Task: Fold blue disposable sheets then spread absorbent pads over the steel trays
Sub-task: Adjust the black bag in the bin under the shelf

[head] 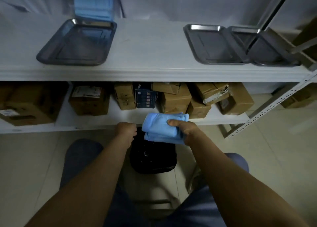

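— What is the person holding, there in the lower middle of the frame?

— A folded blue disposable sheet [161,129], pale blue and soft-looking, doubled into a thick wad with two rolled layers showing along its lower edge. The right hand [184,131] grips it from the right side, thumb on top and the other fingers tucked out of sight beneath.

— And the other hand?

— The left hand [126,132] sits just left of the sheet, fingers curled inward. It looks apart from the fabric, and whether anything lies inside it cannot be told from here.

— Where does the bundle sit in relation to everything else?

— In the air, above a black bin [153,155] lined with a dark bag on the tiled floor, and just in front of the lower shelf [120,120] edge.

— What fills the upper half?

— A white upper shelf [145,55] carrying steel trays: one tray [77,41] at upper left, bare and shiny, with a stack of blue pads [93,2] standing against the wall right behind it; at upper right a second tray [212,44] and a third tray [267,47], the third overlapping the second's right rim.

— Anything blocking the view?

— A slanted metal upright [274,11] crosses the third tray. Cardboard boxes [176,100] crowd the lower shelf, and the person's forearms and blue-trousered knees fill the bottom of the frame.
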{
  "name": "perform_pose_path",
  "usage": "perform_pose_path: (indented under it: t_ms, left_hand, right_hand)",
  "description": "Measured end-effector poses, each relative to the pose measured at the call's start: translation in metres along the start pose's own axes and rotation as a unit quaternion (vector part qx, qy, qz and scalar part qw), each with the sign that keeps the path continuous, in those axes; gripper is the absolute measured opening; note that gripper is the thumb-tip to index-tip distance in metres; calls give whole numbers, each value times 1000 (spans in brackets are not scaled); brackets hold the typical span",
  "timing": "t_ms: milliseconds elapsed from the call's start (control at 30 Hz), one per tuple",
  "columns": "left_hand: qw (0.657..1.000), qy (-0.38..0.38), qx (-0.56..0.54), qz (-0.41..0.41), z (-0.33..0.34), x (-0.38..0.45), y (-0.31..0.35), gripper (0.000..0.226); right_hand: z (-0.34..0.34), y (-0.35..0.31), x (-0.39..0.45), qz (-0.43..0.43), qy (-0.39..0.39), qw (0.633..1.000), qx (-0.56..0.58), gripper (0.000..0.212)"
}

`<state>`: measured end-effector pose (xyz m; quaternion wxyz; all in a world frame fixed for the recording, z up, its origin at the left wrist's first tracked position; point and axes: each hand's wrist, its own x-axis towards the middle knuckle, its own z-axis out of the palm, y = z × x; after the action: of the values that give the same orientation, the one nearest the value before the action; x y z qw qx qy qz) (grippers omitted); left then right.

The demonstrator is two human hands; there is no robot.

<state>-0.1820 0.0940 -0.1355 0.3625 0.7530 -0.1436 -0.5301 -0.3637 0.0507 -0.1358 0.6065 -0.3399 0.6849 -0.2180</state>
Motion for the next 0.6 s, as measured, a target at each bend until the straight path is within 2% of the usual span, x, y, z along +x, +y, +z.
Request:
perform_pose_path:
  t_ms: [100,133,233,333,467,600]
  left_hand:
    - [999,-29,8,-29,7,14,-18,33]
    - [999,-23,10,-39,9,22,-24,33]
    - [997,-6,36,-65,14,43,-40,30]
    - [992,-6,68,-102,13,65,-57,32]
    - [986,10,77,-149,13,91,-78,32]
    - [983,9,68,-171,20,108,-89,33]
  right_hand:
    - [9,24,13,60,-14,998,26,34]
    - [11,30,18,79,-12,996,37,34]
    - [16,50,37,121,16,991,46,57]
    - [22,66,59,153,29,988,11,69]
    - [29,82,84,195,40,979,-44,57]
    - [41,98,101,221,69,973,21,48]
